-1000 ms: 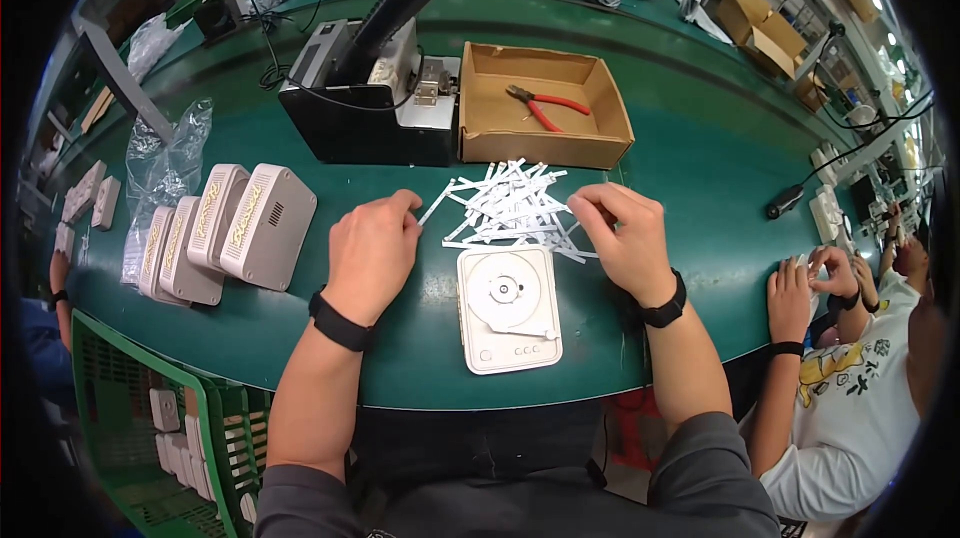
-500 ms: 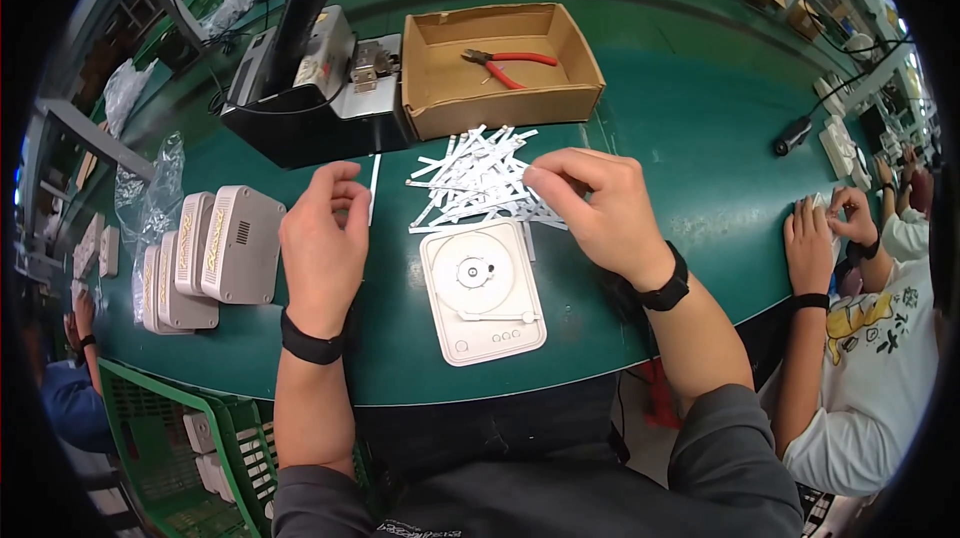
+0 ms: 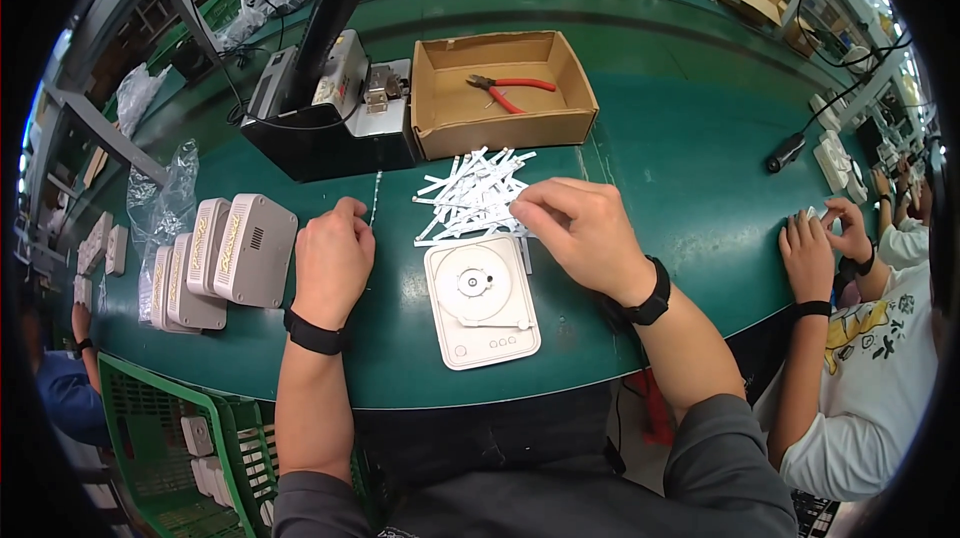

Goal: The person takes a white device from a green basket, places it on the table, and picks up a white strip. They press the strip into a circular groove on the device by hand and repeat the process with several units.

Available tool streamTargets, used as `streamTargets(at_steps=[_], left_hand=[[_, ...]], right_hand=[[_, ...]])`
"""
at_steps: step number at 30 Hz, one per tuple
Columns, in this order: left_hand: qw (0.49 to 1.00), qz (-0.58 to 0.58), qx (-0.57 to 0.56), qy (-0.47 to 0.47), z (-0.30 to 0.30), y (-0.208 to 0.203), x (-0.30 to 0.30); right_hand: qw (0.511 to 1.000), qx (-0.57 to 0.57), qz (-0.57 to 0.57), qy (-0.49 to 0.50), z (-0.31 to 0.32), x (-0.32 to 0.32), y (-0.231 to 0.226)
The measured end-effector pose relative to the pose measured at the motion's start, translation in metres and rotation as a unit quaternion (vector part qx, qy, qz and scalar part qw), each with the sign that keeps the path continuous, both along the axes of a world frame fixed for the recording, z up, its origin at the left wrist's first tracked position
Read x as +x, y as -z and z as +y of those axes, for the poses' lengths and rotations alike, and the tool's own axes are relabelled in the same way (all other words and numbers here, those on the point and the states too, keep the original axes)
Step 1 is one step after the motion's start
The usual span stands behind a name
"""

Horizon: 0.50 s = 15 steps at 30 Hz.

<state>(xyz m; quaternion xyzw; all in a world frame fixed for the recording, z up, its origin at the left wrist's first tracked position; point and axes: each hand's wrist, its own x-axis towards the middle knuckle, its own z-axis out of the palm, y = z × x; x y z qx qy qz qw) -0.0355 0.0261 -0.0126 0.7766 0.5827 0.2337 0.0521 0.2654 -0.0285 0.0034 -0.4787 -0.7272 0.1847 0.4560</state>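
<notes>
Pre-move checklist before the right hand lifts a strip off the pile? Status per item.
1. Right hand at the pile of white strips: ok, fingertips on its right edge.
2. Single strip pinched: cannot tell, fingers cover it.
3. White round-dial unit flat and face up in front of the person: ok.
4. Left hand free: cannot tell; it rests closed on the green table, beside a thin strip.
5. Red-handled pliers out of the way: ok, inside the cardboard box.
</notes>
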Motion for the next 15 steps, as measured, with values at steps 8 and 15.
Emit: streamTargets(at_steps=[8,15], left_hand=[[0.876,-0.396,-0.241,0.135,-0.025,-0.025,0.032],[0.829,-0.402,-0.332,0.204,-0.04,-0.026,0.053]], right_hand=[[0.987,-0.088,0.135,-0.019,-0.008,-0.011,-0.005],[0.942,-0.236,0.199,-0.129,-0.009,-0.008,-0.005]])
